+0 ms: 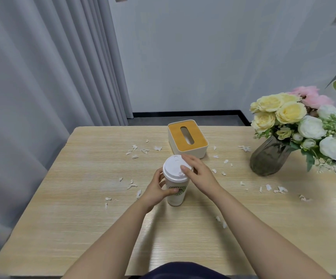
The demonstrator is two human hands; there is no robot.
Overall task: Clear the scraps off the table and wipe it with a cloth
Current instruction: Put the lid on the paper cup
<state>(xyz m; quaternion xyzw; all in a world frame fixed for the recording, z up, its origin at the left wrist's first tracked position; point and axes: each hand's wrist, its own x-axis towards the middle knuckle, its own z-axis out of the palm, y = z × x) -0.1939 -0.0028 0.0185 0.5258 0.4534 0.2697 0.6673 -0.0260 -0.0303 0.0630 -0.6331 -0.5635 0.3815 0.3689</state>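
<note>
A cup [175, 185] stands upright near the middle of the counter [62, 228]. Behind it, close to the far edge, sits a tissue box [187, 138]. A vase of flowers [269, 158] stands at the right edge, well apart from the cup. Scraps [132, 185] lie scattered left and right of the cup and around the box.

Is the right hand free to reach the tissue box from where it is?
Probably yes: the right hand rests on the cup lid, and the tissue box sits just beyond it with nothing between.

Head-worn view, down over table [62, 198]
</note>
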